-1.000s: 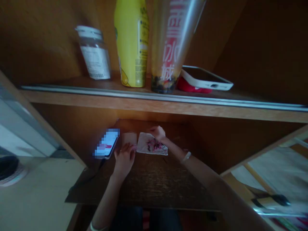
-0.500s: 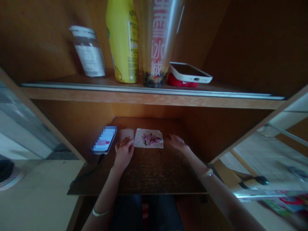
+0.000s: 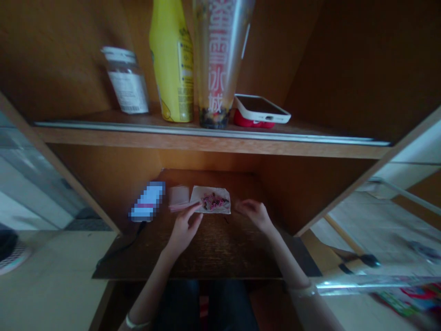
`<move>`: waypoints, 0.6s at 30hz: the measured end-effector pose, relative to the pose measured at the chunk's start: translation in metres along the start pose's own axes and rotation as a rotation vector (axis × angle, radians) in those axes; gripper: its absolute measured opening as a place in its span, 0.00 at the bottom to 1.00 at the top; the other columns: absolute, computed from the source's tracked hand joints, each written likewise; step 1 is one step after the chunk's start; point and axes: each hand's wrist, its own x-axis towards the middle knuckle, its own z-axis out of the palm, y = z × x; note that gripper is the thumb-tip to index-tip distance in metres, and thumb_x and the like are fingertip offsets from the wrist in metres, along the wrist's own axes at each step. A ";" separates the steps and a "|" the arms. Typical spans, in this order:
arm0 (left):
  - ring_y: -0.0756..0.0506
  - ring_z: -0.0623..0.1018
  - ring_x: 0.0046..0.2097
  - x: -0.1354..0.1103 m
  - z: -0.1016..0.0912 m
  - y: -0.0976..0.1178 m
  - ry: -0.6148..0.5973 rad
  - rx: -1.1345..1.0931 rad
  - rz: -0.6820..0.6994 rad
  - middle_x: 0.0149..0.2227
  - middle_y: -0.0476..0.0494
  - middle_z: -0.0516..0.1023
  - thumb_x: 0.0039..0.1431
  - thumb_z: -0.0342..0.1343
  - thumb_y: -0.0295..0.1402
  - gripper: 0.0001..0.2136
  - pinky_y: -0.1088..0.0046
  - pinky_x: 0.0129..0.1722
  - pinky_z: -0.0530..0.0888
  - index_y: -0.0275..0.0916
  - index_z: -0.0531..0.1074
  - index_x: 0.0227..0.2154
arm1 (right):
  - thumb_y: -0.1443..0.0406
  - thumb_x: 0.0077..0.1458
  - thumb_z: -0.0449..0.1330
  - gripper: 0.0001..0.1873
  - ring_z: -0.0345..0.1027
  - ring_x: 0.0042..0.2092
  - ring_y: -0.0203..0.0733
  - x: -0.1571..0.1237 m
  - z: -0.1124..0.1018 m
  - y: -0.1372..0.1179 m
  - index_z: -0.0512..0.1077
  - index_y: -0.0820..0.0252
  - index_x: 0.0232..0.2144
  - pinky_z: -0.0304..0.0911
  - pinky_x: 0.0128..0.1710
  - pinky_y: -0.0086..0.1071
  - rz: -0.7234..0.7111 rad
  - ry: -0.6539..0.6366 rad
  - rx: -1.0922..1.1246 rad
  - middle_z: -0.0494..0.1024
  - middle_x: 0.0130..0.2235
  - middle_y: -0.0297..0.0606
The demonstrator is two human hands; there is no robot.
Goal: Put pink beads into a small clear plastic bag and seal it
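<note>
Right hand has come in just beside the crumpled white paper on the worktop, half open, holding nothing; left hand seems to pinch a pale sheet, though dimness blurs it. Tilting the paper could spill its pink crumbs.

a wooden desk hutch with shelf

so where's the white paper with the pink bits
In the head view, the crumpled white paper lies on the dark wooden shelf, between the left hand and right hand, just right of a pale pink paper square.
</note>
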 end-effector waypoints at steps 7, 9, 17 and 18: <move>0.43 0.76 0.48 -0.017 0.025 0.039 -0.494 -0.454 -0.203 0.46 0.39 0.77 0.60 0.51 0.40 0.16 0.65 0.51 0.69 0.36 0.73 0.45 | 0.58 0.50 0.58 0.11 0.64 0.26 0.32 -0.053 0.014 -0.041 0.73 0.61 0.29 0.59 0.26 0.25 0.133 -0.324 0.569 0.73 0.25 0.32; 0.44 0.77 0.42 -0.018 0.026 0.040 -0.548 -0.482 -0.241 0.40 0.41 0.79 0.59 0.53 0.40 0.14 0.68 0.46 0.70 0.35 0.75 0.38 | 0.57 0.50 0.59 0.12 0.62 0.25 0.31 -0.063 0.018 -0.044 0.73 0.60 0.30 0.56 0.23 0.24 0.170 -0.358 0.627 0.72 0.25 0.31; 0.49 0.73 0.33 -0.017 0.012 0.036 -0.644 -0.536 -0.327 0.27 0.48 0.74 0.56 0.55 0.39 0.11 0.74 0.38 0.67 0.35 0.72 0.26 | 0.56 0.47 0.63 0.13 0.63 0.27 0.33 -0.074 0.032 -0.040 0.71 0.60 0.29 0.57 0.26 0.27 0.101 -0.153 0.431 0.71 0.27 0.32; 0.49 0.73 0.32 -0.017 0.011 0.038 -0.637 -0.536 -0.332 0.26 0.49 0.74 0.56 0.55 0.38 0.11 0.74 0.37 0.66 0.35 0.71 0.25 | 0.57 0.47 0.64 0.12 0.62 0.27 0.33 -0.076 0.033 -0.041 0.70 0.60 0.27 0.57 0.26 0.27 0.083 -0.098 0.394 0.70 0.25 0.31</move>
